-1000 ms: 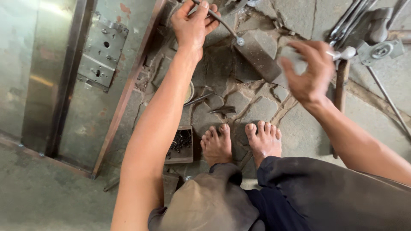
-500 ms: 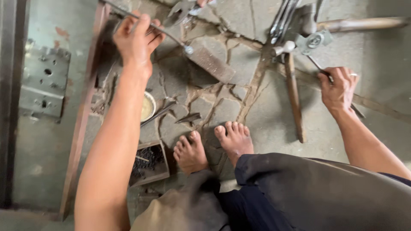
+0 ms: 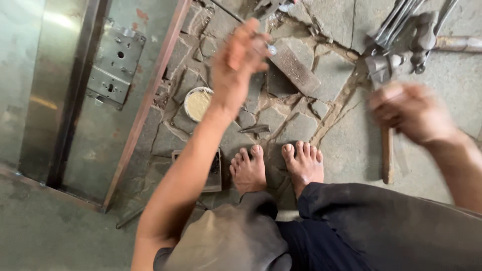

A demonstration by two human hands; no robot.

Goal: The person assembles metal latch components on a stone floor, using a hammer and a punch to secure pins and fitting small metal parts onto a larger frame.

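Observation:
My left hand (image 3: 240, 62) is raised over the stone floor, with its fingers closed round a thin metal rod (image 3: 228, 11) that ends in a small silver tip by the fingers. Just right of it lies a flat ridged metal bar (image 3: 295, 69). My right hand (image 3: 412, 114) is blurred with motion and has its fingers curled. It hovers over the wooden handle of a hammer (image 3: 387, 155) lying on the floor. The blur hides whether it grips anything. My bare feet (image 3: 251, 169) rest on the stones below both hands.
A round tin of yellowish powder (image 3: 198, 103) and a small open box of dark bits (image 3: 215, 171) sit by my left forearm. A metal door panel with a lock plate (image 3: 114, 64) lies at the left. Metal rods and tools (image 3: 404, 22) are piled at the top right.
The view has shifted. My left hand has come nearer, still holding the rod. My right hand has swung from the far right in over the hammer handle.

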